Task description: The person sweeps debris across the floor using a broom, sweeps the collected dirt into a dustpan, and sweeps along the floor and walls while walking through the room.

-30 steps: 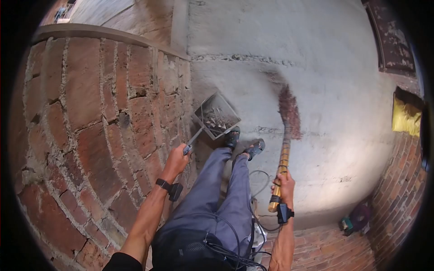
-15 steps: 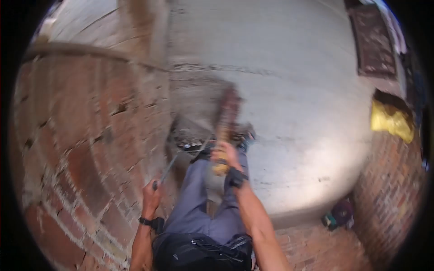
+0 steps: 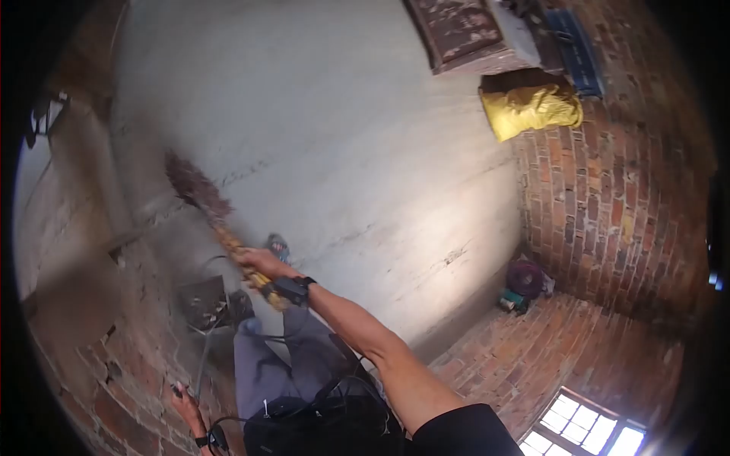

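My right hand (image 3: 262, 262) is wrapped round the yellowish handle of a broom (image 3: 198, 186), whose dark reddish bristles point to the upper left over the grey floor (image 3: 327, 114). At the lower left, my left hand (image 3: 185, 403) grips the end of a long thin handle. That handle runs up to a square metal dustpan (image 3: 204, 302) with dark debris in it, beside my feet and near the brick wall. A sandal (image 3: 277, 247) shows just above my right hand.
A brick wall (image 3: 122, 372) rises at the lower left, another (image 3: 601, 205) at the right. A yellow sack (image 3: 532, 108) lies by a dark worn chest (image 3: 464, 34) at the upper right. A purple and green item (image 3: 525, 280) sits near the right corner, above a barred window (image 3: 582, 425).
The view has turned toward the right side of the room. My right hand has swung the broom leftward, past my feet. My left hand and the dustpan now appear lower and further left.
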Available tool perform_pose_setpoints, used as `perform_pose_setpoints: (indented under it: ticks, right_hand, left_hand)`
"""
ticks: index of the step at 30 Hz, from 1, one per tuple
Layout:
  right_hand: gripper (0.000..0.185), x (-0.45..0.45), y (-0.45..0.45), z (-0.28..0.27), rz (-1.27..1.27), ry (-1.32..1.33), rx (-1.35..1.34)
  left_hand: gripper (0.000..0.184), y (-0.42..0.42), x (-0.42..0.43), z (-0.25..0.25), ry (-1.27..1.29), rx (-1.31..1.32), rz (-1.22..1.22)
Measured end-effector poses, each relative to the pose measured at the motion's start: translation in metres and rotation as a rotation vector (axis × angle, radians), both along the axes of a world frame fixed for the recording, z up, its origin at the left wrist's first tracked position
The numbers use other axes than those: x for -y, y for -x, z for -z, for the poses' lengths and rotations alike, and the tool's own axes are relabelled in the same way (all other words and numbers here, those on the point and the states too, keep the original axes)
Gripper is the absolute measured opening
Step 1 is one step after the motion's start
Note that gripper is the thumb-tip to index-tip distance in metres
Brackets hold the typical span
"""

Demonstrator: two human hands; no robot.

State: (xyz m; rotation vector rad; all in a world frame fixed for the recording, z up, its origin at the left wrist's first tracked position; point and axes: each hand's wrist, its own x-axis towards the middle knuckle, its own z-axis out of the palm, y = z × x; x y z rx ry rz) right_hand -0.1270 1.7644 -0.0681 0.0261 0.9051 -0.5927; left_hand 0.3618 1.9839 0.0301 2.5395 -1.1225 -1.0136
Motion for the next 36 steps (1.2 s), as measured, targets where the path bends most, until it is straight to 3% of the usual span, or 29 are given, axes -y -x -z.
perform_pose_setpoints:
  ticks: [3, 7, 8, 9, 10, 11, 12, 14, 18, 23, 31, 34, 35, 36]
  right_hand:
    - [0.024, -0.023, 0.104, 0.004, 0.038, -0.029, -0.119]
    - [0.027, -0.063, 0.209, 0.012, 0.08, -0.215, -0.578]
    - [0.029, -0.078, 0.238, 0.014, 0.124, -0.205, -0.596]
    - [0.027, -0.079, 0.256, -0.019, 0.168, -0.243, -0.631]
    - [0.029, -0.122, 0.307, 0.041, 0.288, -0.22, -0.326]
    - [0.045, -0.12, 0.325, 0.021, 0.271, -0.375, -0.484]
    - [0.055, -0.137, 0.334, 0.022, 0.241, -0.578, -0.964]
    - [0.026, -0.223, 0.427, 0.029, 0.313, -0.587, -0.32]
    - [0.032, -0.077, 0.28, -0.028, -0.077, -0.478, -0.652]
    - [0.046, 0.058, 0.147, -0.063, -0.403, -0.241, -0.628]
    - [0.073, 0.098, 0.145, -0.12, -0.635, -0.158, -0.552]
    - [0.084, 0.115, 0.153, -0.135, -0.557, -0.122, -0.301]
    - [0.063, 0.143, 0.143, -0.131, -0.432, -0.116, -0.16]
    - [0.063, 0.167, 0.138, -0.115, -0.399, -0.105, -0.19]
  left_hand:
    - [0.044, 0.002, 0.035, 0.001, 0.022, -0.023, -0.051]
    - [0.044, 0.047, 0.096, -0.03, 0.111, -0.156, -0.128]
    - [0.044, 0.054, 0.104, -0.034, 0.144, -0.131, -0.176]
    - [0.043, 0.061, 0.112, -0.036, 0.123, -0.163, -0.22]
    - [0.043, 0.066, 0.119, -0.044, 0.108, -0.18, -0.28]
    - [0.042, 0.078, 0.131, -0.063, 0.102, -0.214, -0.276]
    - [0.041, 0.088, 0.142, -0.079, 0.095, -0.25, -0.276]
    - [0.041, 0.085, 0.151, -0.087, 0.035, -0.254, -0.337]
    - [0.044, 0.077, 0.2, -0.084, 0.123, -0.285, -0.416]
    - [0.043, 0.069, 0.279, -0.092, 0.125, -0.312, -0.447]
    - [0.035, 0.032, 0.357, -0.104, 0.21, -0.304, -0.645]
    - [0.036, 0.017, 0.389, -0.111, 0.223, -0.283, -0.704]
    - [0.037, 0.012, 0.396, -0.11, 0.219, -0.26, -0.723]
    - [0.038, 0.006, 0.401, -0.108, 0.201, -0.247, -0.712]
